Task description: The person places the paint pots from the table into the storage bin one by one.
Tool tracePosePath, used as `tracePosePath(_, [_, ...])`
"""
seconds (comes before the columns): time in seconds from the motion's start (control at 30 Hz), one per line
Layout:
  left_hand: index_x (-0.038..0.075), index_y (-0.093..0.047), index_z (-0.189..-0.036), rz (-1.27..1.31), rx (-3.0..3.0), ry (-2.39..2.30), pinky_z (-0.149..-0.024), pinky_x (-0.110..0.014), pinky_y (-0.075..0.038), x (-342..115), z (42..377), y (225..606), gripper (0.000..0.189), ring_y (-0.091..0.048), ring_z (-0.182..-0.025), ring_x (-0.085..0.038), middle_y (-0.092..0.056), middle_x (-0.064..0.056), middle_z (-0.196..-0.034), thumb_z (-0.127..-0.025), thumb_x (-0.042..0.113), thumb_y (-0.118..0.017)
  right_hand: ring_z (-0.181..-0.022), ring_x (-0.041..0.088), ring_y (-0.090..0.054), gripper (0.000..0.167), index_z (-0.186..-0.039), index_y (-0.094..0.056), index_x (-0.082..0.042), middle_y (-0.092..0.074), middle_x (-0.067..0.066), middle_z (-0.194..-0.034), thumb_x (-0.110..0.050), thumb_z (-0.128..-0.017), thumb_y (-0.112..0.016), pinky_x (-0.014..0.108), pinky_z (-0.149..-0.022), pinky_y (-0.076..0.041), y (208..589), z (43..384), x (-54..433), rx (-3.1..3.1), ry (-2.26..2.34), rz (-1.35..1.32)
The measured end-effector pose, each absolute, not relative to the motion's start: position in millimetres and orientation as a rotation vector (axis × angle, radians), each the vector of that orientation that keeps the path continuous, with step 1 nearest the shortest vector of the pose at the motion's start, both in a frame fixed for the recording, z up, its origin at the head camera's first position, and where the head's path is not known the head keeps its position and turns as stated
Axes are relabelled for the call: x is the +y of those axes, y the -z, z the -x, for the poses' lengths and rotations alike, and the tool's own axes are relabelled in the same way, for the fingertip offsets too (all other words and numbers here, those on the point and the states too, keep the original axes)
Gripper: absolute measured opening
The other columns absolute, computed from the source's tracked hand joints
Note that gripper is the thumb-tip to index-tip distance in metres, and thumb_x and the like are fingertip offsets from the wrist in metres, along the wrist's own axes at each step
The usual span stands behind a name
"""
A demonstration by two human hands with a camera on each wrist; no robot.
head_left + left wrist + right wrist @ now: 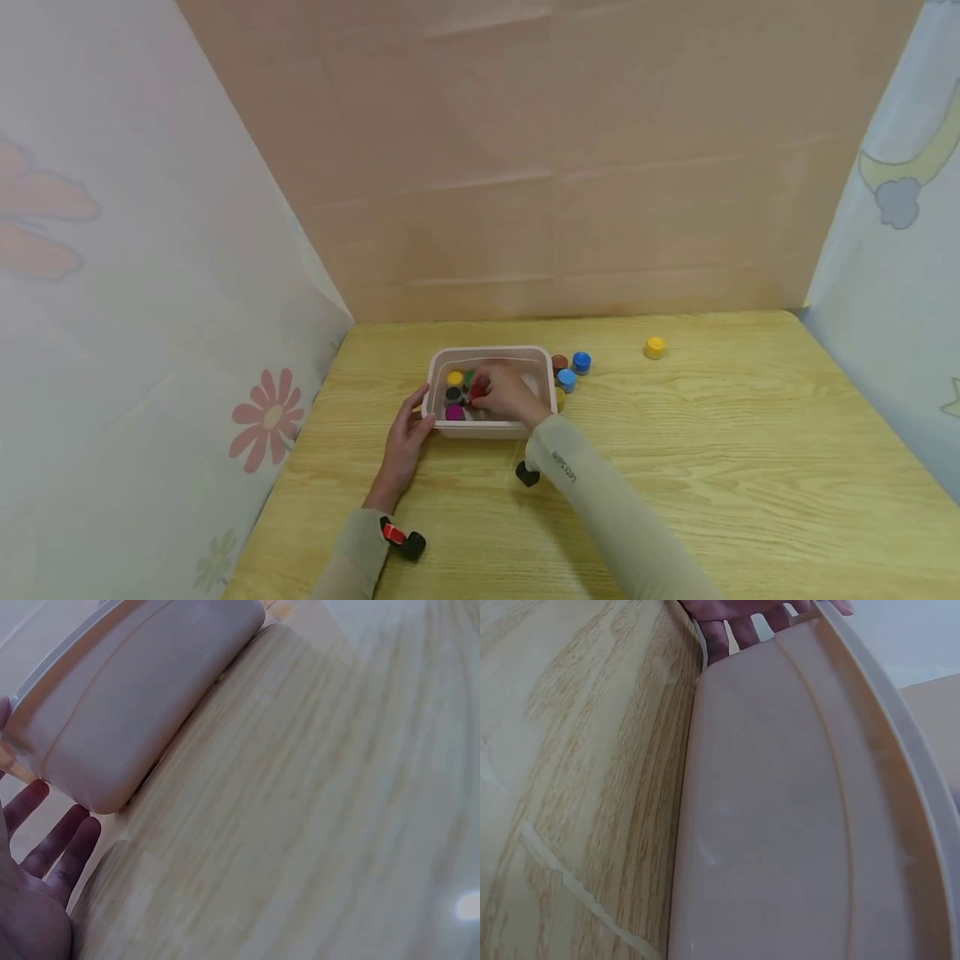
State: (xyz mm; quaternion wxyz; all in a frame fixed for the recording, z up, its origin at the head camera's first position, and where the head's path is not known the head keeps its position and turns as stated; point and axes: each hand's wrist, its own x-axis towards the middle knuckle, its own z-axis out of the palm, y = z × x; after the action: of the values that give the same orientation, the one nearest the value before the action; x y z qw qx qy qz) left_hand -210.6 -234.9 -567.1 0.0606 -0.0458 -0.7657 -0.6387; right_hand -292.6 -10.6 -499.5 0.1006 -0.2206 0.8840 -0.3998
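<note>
In the head view we see the right hand (507, 392) reaching into a pale pink plastic tub (480, 431), its thumb and fingertips drawn together in a pinch on a small red pot (477, 394). That pot sits at nine o'clock from the middle of the hand, between the fingertips and mostly covered by them; whether its base touches the tub floor we cannot tell. Also inside the tub we find a black pot (454, 396) farther out at nine o'clock from this hand, a yellow pot (454, 379) and a partly hidden green pot (469, 379) toward ten, and a magenta pot (454, 412) toward eight. The left hand (403, 442) grips the tub at its eight o'clock corner, the thumb by the rim; in the left wrist view we see its fingers parted, tips against the outer wall. The tub rests on the wood-grain tabletop (750, 433). Just beyond its three o'clock end we make out a light blue pot (566, 381) and a mustard pot (560, 399), partly hidden by the rim, with a brown pot (559, 362) and a dark blue pot (581, 362) between two and three. Well apart, also between two and three, stands an orange-yellow pot (655, 347).
</note>
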Motion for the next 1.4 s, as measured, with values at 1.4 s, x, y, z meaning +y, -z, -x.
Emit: tracePosePath(1.4, [0.028, -0.044, -0.156, 0.201, -2.294, 1.922, -0.097, -0.018, -0.051, -235.5, 210.5, 567.6, 0.052, -0.055, -0.133, -0.036, -0.044, -0.006, -0.161, -0.107, 0.025, -0.059, -0.094, 0.020, -0.070, 0.021, -0.109, -0.072, -0.005, -0.074, 0.009, -0.106, -0.008, -0.090, -0.079, 0.037, -0.087, -0.059, 498.8, 292.2, -9.3, 2.618, 1.205, 0.657])
